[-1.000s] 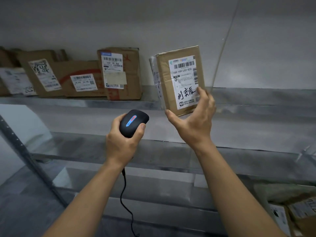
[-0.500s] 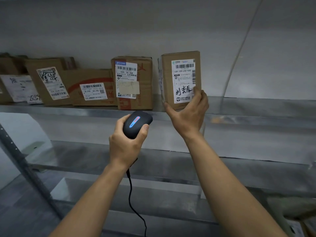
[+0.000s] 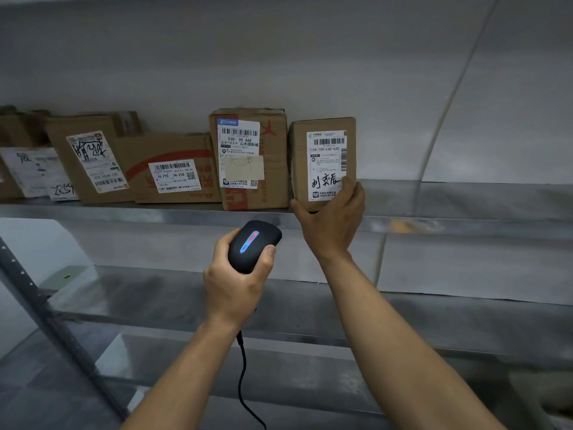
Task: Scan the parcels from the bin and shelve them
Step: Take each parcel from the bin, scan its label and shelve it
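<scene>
Item 1: left hand, nearest the camera, below the shelf edge, fingers wrapped round the corded scanner.

Item 2: right hand, at the shelf edge, thumb and fingers clasping the lower part of the parcel.

Item 3: parcel, upright on the shelf, just beside the taller box, label outward.

Risk: the base appears close to the shelf edge; letting go early could tip it forward. A sideways nudge may shift the taller box.
</scene>
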